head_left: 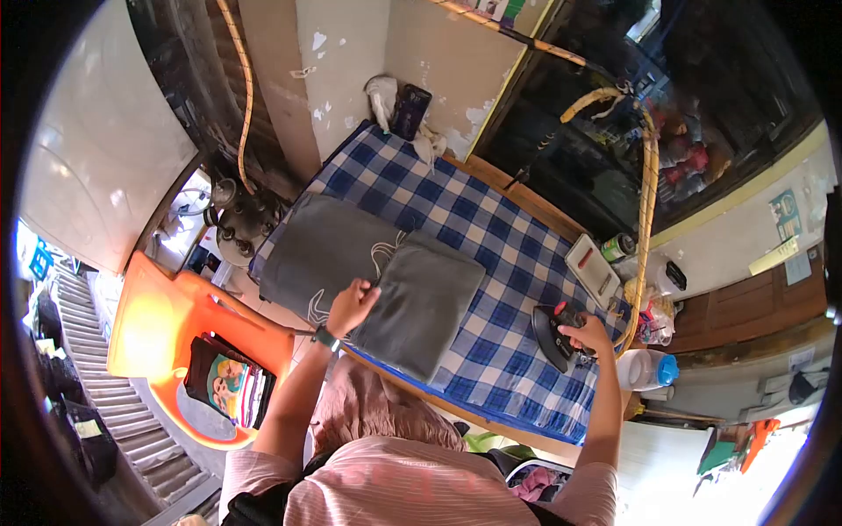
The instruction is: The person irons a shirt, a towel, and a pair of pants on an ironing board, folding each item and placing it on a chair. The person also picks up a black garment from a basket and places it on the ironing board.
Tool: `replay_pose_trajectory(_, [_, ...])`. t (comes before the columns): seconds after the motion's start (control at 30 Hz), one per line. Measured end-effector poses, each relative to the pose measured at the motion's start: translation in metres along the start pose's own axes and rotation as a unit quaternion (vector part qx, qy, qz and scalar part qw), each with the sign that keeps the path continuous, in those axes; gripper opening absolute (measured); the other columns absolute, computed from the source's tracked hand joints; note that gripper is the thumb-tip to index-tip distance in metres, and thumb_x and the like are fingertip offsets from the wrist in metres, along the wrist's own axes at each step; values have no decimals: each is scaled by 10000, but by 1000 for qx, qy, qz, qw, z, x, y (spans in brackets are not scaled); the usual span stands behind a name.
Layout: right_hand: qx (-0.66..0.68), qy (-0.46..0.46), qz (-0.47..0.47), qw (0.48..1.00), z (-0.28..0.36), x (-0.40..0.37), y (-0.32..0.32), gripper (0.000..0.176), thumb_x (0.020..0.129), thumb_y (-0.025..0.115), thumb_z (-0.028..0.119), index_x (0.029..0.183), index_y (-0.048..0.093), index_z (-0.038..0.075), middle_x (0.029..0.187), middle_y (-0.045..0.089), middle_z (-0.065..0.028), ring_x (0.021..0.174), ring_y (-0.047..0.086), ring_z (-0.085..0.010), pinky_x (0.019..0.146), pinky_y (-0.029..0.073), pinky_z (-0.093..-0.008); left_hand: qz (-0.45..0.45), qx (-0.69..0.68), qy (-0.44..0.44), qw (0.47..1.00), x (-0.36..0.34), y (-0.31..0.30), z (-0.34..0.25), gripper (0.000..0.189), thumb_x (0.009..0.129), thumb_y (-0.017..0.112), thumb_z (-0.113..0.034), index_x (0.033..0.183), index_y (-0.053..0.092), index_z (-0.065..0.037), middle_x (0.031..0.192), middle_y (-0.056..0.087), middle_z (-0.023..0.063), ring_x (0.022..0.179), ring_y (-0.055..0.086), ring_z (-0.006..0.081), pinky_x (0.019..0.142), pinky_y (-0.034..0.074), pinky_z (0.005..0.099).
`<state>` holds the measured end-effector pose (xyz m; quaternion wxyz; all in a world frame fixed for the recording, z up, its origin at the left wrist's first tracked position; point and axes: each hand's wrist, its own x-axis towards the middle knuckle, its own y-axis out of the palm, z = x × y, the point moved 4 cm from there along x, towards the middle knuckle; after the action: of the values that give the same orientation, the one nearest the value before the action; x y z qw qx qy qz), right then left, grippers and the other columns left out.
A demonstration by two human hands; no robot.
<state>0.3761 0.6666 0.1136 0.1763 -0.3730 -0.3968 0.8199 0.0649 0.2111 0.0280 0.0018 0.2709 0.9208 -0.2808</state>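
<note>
A dark grey piece of clothing lies folded, its surface smooth, with white drawstrings at its upper left edge. Over its left edge is my left hand, fingers loosely bent and thumb apart, with nothing visible between them. Another grey cloth is spread flat beside it, partly beneath the folded piece, with white cords trailing across it. To the right, my right hand is wrapped around the handle of a black clothes iron, which stands on the blue-and-white checked cloth covering the table.
An orange chair holding a stack of folded clothes stands at the left. A white tray and a can line the far right edge. The iron's wrapped cord hangs beside a blue-lidded container.
</note>
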Motion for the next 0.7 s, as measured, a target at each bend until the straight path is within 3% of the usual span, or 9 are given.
replay_pose_trajectory(0.07, [86,80,-8,993,16,3,2,438,726,789,359,917,641,-6,580,604,-68,466,586,-154,438,464,-294,51,113,-65,990,-29,-10,-7,381,899,601,-389,978,581,-17,824,634,182,821,637,324,679,482,414])
replay_pose_trajectory(0.17, [134,107,-118,978,66,-2,21,340,757,756,307,822,634,-4,566,589,-66,438,571,-157,405,441,-288,59,166,7,984,-39,1,24,428,883,597,-433,869,570,-7,793,637,196,800,618,387,669,482,455])
replay_pose_trajectory(0.23, [153,5,-61,986,98,12,38,306,761,736,286,793,638,-2,565,591,-64,444,581,-160,433,454,-293,-100,163,81,978,-45,-3,27,450,873,600,-450,818,574,-5,738,638,188,733,619,400,639,482,480])
replay_pose_trajectory(0.27, [149,-13,-37,988,128,9,39,315,758,731,286,795,635,-11,571,596,-70,454,587,-159,448,460,-297,-111,155,84,978,-47,-4,24,446,880,591,-449,862,569,-4,701,625,177,689,612,404,633,485,479])
replay_pose_trajectory(0.37, [80,-59,19,995,232,3,50,346,737,716,306,797,631,-24,599,618,-92,472,602,-159,486,480,-307,-14,138,-8,990,-54,-5,28,439,882,587,-455,922,554,-20,765,632,182,735,620,387,663,486,462])
replay_pose_trajectory(0.43, [24,-129,-7,991,269,30,90,371,716,700,348,793,646,-11,600,629,-105,477,614,-175,507,492,-317,-33,128,28,991,-64,-10,30,401,864,633,-410,979,525,-41,743,626,168,731,626,378,647,481,453])
replay_pose_trajectory(0.5, [-98,-296,-113,943,300,60,124,383,692,694,383,761,662,8,580,633,-98,479,626,-199,529,506,-319,-35,47,48,997,-74,-15,38,366,833,691,-331,988,508,-54,698,623,150,685,626,377,608,471,456])
replay_pose_trajectory(0.57, [-73,-162,37,983,333,74,121,400,679,694,396,715,659,-1,544,622,-99,491,638,-214,531,513,-330,-58,25,40,997,-84,-18,51,344,814,717,-246,997,496,-55,683,614,141,644,618,364,575,467,437])
replay_pose_trajectory(0.7, [-50,-172,37,983,352,88,126,458,651,683,435,555,617,-8,517,616,-126,518,653,-254,577,534,-350,-4,12,-61,998,-106,-19,80,312,844,699,-238,969,490,-44,751,628,149,665,648,289,559,474,378])
